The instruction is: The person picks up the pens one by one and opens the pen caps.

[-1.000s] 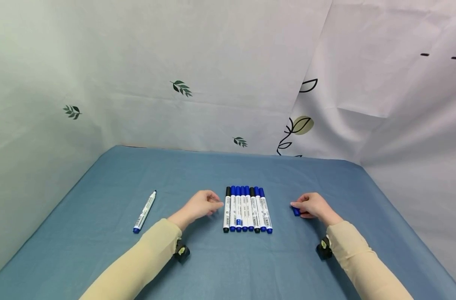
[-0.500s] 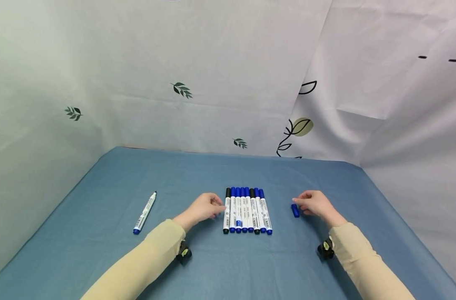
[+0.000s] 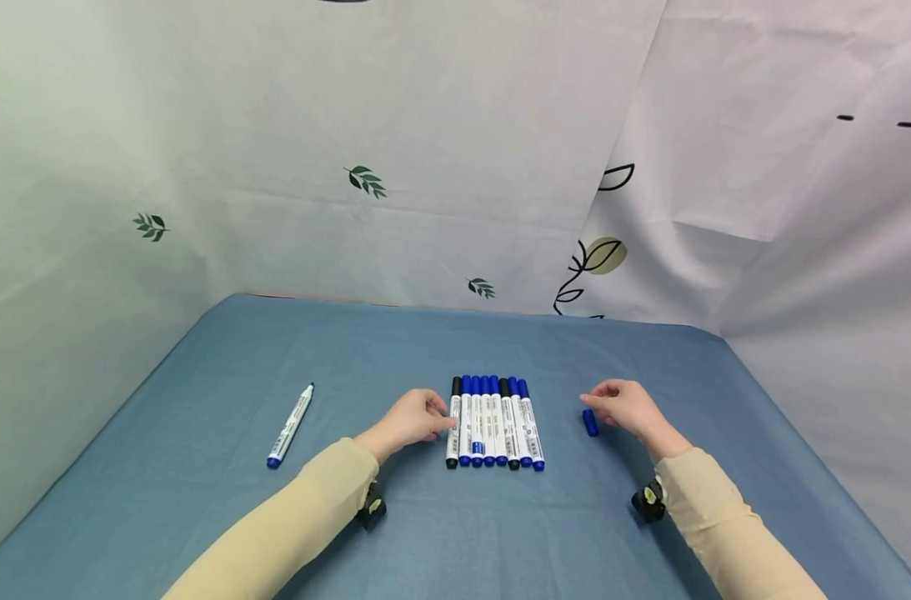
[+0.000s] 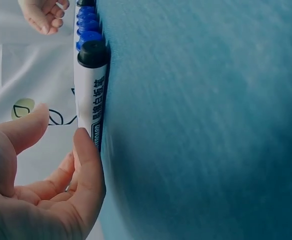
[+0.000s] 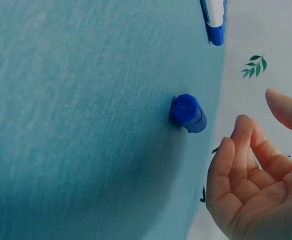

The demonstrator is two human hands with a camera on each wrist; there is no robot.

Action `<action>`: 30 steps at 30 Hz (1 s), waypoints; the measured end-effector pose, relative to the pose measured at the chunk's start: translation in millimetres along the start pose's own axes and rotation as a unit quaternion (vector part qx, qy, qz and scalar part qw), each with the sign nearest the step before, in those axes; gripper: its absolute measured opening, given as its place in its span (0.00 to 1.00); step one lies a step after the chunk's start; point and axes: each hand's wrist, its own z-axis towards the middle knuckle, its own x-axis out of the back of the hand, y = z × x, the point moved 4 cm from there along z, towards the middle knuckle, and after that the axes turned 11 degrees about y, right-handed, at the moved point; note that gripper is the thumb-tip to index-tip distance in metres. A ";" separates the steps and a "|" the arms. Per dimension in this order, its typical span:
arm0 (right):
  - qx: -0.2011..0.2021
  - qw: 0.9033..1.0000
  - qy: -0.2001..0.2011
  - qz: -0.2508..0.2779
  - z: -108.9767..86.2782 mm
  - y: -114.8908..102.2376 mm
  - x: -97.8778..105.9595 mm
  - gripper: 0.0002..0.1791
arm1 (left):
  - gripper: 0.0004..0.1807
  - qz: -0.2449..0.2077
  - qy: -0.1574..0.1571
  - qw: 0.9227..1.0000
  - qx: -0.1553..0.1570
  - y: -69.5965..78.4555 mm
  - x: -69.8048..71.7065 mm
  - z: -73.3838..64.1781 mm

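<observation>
Several whiteboard markers (image 3: pixel 488 425) lie side by side in a row on the blue cloth, mostly with blue caps. At the row's left end is a black marker (image 3: pixel 453 429). My left hand (image 3: pixel 413 415) is beside it, a fingertip at the barrel of that black marker (image 4: pixel 91 95) and the thumb held apart from the fingers in the left wrist view. A loose blue marker cap (image 3: pixel 590 422) lies to the right of the row. Just over it, my right hand (image 3: pixel 626 406) holds nothing, its fingers loosely bent and apart from the cap (image 5: pixel 188 114).
An uncapped blue marker (image 3: pixel 290 425) lies slanted at the left, its dark tip pointing away. The blue cloth (image 3: pixel 455 533) covers the table. White curtains (image 3: pixel 425 125) with leaf prints hang behind and at the sides.
The right hand has let go of the blue cap and lifted slightly; the cap stays on the cloth. My left hand has shifted a little right, up to the end marker.
</observation>
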 end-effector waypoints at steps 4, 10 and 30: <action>0.009 1.000 0.000 -0.001 -0.2 -3.1 -1.2 0.18 | 0.16 -0.001 0.000 1.000 -0.001 -0.1 -4.2 1.1; 0.010 1.000 -0.001 0.001 0.1 -6.0 -4.5 0.18 | 0.19 0.001 0.001 1.000 0.011 -0.4 -9.6 3.0; 0.032 0.999 0.002 0.011 -4.7 -18.6 -11.8 0.17 | 0.26 0.071 0.010 0.997 0.014 3.6 -16.7 8.9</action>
